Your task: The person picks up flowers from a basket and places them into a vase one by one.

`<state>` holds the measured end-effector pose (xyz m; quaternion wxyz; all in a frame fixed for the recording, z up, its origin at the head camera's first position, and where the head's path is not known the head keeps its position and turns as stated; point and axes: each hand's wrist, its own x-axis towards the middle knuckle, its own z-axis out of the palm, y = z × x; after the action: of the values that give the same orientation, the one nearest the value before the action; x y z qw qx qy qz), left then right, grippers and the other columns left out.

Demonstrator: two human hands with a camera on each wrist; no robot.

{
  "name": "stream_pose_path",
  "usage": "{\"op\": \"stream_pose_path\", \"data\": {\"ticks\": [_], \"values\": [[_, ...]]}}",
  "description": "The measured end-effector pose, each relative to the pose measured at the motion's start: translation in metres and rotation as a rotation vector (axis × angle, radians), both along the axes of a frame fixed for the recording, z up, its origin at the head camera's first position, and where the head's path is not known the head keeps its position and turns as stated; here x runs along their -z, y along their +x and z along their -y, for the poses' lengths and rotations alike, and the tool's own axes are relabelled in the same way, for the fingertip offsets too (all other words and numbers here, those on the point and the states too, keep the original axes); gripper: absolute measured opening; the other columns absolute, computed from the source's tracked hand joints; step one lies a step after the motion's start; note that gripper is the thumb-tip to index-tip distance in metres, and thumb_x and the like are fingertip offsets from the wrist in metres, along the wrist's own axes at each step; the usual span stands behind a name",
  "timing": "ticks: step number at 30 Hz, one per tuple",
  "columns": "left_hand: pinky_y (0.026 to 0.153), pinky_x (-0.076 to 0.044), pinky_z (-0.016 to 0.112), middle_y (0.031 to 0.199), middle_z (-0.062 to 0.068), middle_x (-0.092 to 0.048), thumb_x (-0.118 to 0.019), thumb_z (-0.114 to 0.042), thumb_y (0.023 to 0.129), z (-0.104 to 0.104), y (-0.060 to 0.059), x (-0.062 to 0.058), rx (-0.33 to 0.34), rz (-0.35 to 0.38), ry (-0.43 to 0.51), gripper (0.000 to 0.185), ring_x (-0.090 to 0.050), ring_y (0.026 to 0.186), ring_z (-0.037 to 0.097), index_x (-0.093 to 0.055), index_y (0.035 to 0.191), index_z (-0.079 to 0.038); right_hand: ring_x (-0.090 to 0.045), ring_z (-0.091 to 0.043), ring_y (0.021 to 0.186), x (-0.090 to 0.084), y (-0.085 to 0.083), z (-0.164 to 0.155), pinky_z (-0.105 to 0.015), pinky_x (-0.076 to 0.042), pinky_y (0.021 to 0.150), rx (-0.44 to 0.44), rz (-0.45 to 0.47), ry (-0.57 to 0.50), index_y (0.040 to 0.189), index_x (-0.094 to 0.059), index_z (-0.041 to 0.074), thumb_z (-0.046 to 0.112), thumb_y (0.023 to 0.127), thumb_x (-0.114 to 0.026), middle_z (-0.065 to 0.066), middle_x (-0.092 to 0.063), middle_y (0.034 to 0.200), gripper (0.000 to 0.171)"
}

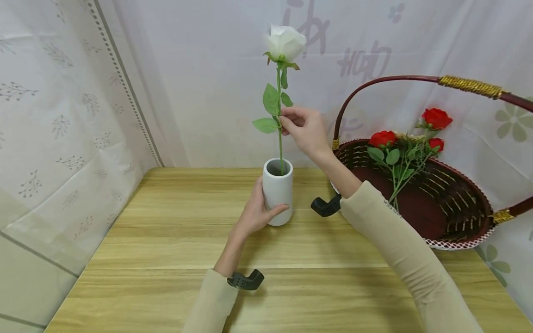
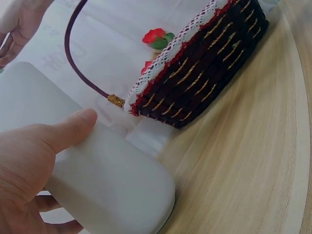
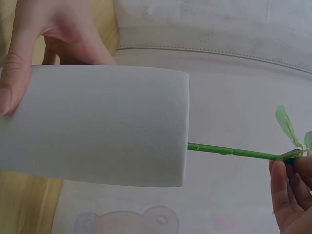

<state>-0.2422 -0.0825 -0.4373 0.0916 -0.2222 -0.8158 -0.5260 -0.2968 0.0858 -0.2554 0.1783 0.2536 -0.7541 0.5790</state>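
Observation:
A white vase (image 1: 278, 196) stands upright on the wooden table, and my left hand (image 1: 259, 208) grips its lower side, thumb across the front. Above it is a white rose (image 1: 286, 44) with a long green stem and several leaves. My right hand (image 1: 306, 132) pinches the stem partway down, close to the lower leaves. The stem's lower end reaches into the vase mouth and is hidden inside. In the right wrist view the bare green stem (image 3: 219, 150) runs from the vase rim to the pinching fingers (image 3: 280, 190).
At the right stands a dark red wicker basket (image 1: 462, 199) with a tall arched handle (image 1: 387, 79) and white lace trim. Red roses (image 1: 436, 119) with leafy stems lie in it. A patterned curtain (image 1: 200, 83) hangs behind the table (image 1: 175, 231).

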Motion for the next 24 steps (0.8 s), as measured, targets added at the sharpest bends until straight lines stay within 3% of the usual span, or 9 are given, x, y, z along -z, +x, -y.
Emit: {"op": "stream_pose_path", "data": {"ticks": [17, 24], "values": [[0.104, -0.042, 0.048, 0.143, 0.010, -0.041, -0.088, -0.022, 0.081, 0.001, -0.001, 0.001, 0.002, -0.010, -0.001, 0.099, -0.048, 0.125, 0.026, -0.022, 0.155, -0.013, -0.069, -0.018, 0.073, 0.010, 0.005, 0.005, -0.034, -0.058, 0.074, 0.001, -0.035, 0.109, 0.114, -0.072, -0.006, 0.004, 0.098, -0.066, -0.019, -0.073, 0.098, 0.020], [0.104, -0.042, 0.048, 0.143, 0.011, -0.042, -0.087, -0.021, 0.082, 0.001, -0.001, 0.001, -0.002, -0.014, -0.009, 0.098, -0.048, 0.125, 0.027, -0.023, 0.155, -0.012, -0.070, -0.020, 0.075, 0.014, 0.005, 0.006, -0.028, -0.057, 0.072, 0.000, -0.043, 0.157, 0.113, -0.072, -0.006, 0.004, 0.098, -0.066, -0.017, -0.074, 0.096, 0.019]]}}
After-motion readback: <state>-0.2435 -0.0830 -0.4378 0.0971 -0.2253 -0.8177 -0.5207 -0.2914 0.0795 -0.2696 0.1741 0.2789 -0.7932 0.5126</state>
